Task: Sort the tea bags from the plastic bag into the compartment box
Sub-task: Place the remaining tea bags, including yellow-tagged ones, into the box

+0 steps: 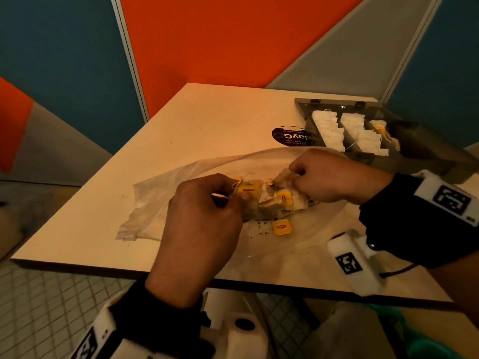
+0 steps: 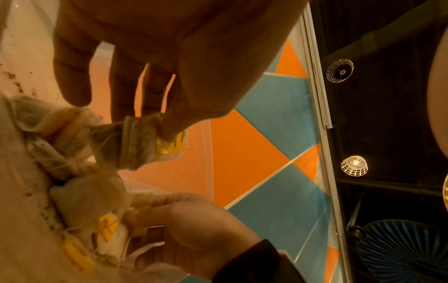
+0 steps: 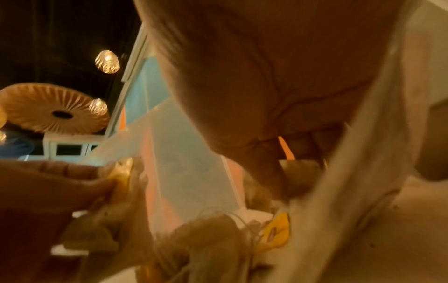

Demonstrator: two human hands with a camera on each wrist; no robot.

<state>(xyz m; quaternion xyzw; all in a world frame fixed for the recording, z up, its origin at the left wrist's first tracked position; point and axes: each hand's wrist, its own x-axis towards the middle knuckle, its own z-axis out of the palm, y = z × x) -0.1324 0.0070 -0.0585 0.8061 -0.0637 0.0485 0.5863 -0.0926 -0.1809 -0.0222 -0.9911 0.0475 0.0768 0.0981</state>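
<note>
Head view: L hand [image 1: 199, 218] fingers pinch tea bag [image 1: 247, 190]; R hand [image 1: 329, 174] fingers pinch another tea bag [image 1: 283, 177].

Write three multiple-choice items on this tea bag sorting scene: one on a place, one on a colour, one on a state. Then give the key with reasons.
1. Where does the compartment box stand on the table?
A. at the far right corner
B. at the near left corner
C. under the plastic bag

2. What colour are the paper tags on the tea bags?
A. green
B. yellow
C. blue

3. What is the left hand doing?
A. lying flat on the table
B. hanging off the table edge
C. pinching a tea bag by its tag

Key:
1. A: the head view shows the box at the far right, beyond the right hand.
2. B: a loose yellow tag lies on the plastic bag, and others show in the pile.
3. C: the left wrist view shows thumb and fingers closed on a bag and its tag.
</note>
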